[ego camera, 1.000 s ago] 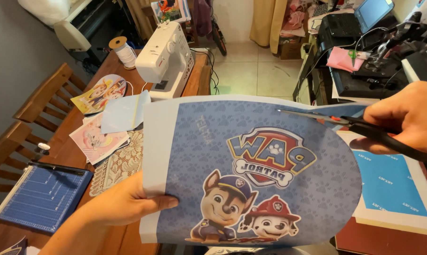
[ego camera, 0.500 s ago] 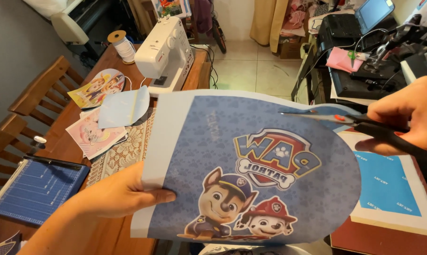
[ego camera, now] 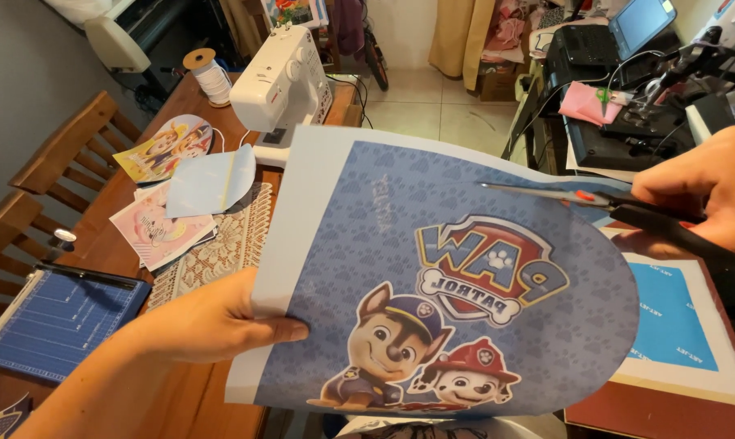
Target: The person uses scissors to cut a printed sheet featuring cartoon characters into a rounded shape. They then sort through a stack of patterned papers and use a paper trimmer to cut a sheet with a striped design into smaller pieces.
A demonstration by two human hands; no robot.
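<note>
- Our left hand [ego camera: 209, 321] pinches the printed sheet [ego camera: 432, 276] by its left margin, held up over the worktop [ego camera: 197, 398].
- We keep the sheet taut and level.
- Our right hand [ego camera: 704, 191] grips the scissors [ego camera: 603, 203], blades at the top right edge; we follow the blue curve closely.

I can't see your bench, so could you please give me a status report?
Left hand gripping printed cartoon sheet. Right hand working scissors along its top edge. Nothing blocking.
</note>
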